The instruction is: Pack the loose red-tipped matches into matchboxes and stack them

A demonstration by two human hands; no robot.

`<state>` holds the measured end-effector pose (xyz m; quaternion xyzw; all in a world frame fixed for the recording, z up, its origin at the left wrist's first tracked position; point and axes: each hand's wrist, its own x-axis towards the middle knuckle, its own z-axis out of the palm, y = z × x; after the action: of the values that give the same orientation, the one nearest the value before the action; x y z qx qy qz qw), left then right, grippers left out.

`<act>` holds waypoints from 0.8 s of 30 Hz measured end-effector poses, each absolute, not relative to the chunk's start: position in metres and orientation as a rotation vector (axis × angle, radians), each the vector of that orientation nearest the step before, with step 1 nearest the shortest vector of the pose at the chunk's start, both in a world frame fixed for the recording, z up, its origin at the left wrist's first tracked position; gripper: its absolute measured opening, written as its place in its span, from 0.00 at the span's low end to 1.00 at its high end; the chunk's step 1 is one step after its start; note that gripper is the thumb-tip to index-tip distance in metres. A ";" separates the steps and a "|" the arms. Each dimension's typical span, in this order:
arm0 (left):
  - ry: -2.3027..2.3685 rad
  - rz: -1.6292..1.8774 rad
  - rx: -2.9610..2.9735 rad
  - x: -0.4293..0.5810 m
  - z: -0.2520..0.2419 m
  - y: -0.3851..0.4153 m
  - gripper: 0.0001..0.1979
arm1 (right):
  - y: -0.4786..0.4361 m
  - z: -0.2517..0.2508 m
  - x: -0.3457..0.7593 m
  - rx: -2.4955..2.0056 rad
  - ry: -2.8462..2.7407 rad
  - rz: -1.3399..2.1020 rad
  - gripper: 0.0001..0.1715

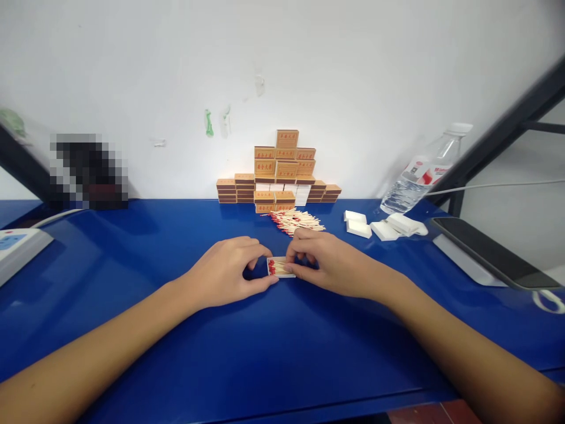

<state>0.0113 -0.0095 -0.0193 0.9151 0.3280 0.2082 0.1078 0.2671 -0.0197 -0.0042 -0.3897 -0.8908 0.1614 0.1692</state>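
Observation:
On the blue table sits a small white matchbox tray [282, 275] with red-tipped matches [278, 267] lying lengthwise in it, heads to the left. My left hand [233, 268] grips the tray's left end between thumb and fingers. My right hand [324, 259] is at the tray's right end, its thumb and fingers pinched over the match sticks and covering that end. Just behind the right hand lies a loose heap of matches [295, 221], most heads pointing left.
Stacked matchboxes [286, 171] stand against the wall behind the heap. To the right are several white trays [357, 227], a tilted water bottle [417, 171] and a phone [489, 250] on a white stand. A white power strip [22, 253] lies at far left on the blue table [265, 353].

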 end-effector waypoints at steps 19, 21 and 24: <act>0.948 0.571 2.707 0.012 -0.018 -0.010 0.13 | -0.018 -0.006 0.264 -1.029 -2.481 0.403 0.10; 0.948 0.594 2.708 0.012 -0.017 -0.010 0.13 | -0.014 0.002 0.272 -1.030 -2.423 0.305 0.09; 0.991 0.672 2.686 0.013 -0.016 -0.010 0.14 | -0.003 0.014 0.295 -1.252 -2.253 0.031 0.07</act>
<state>0.0126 -0.0104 -0.0164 0.9088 0.3352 0.2275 0.1001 0.2949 -0.0027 0.0141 -0.4665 -0.8396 0.0115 0.2782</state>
